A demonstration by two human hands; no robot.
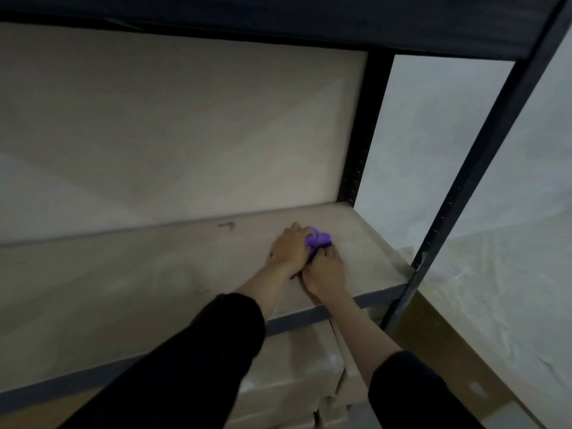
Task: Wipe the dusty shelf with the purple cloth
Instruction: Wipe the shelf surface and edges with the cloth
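A bunched purple cloth (318,240) lies on the dusty beige shelf board (139,280), near its right end. My left hand (289,249) covers the cloth's left side with its fingers curled over it. My right hand (325,271) sits just behind and to the right, fingers curled into the cloth's near edge. Both hands touch each other, and most of the cloth is hidden under them. Both arms wear black sleeves.
Black metal uprights (362,128) (483,168) frame the shelf's right end, and a dark upper shelf (278,17) hangs overhead. Cardboard boxes (297,373) are stacked below the board. A pale wall lies behind, and a white sheet (495,274) covers the floor to the right.
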